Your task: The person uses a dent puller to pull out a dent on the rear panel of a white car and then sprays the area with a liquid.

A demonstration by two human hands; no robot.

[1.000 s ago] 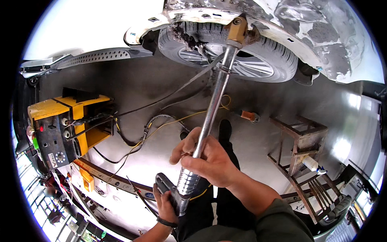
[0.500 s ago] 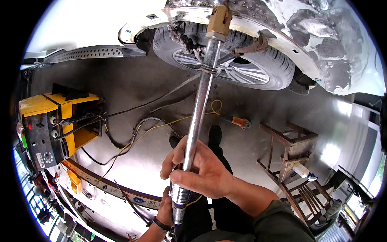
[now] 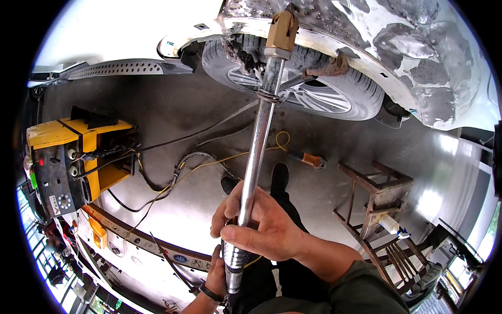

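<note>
a: since a second ago the long steel rod [image 3: 257,141] has swung nearer upright and its brass head [image 3: 281,29] has climbed to the edge of the wheel arch; the right hand [image 3: 261,227] has slid a little higher on the shaft.

b: biggest thing first, what's above that hand?

a: the white car body [image 3: 397,63], sanded and patched grey, with the tyre [image 3: 319,89] under it. the rod's head sits against the arch lip, seemingly so a pull runs straight down the shaft.

b: and to the hand's left?

a: a yellow machine [image 3: 68,157] on the floor, its black and yellow cables [image 3: 172,172] trailing toward the rod. to the right, a rusty metal stool [image 3: 374,199].

b: how do the hands grip?

a: right hand's fingers are wrapped tight round the shaft, thumb across. the left hand [image 3: 217,272], just below it, is closed round the ribbed bottom end, probably to steady the line. an orange-handled tool [image 3: 308,158] lies beyond, by the shoes [image 3: 280,175].
</note>
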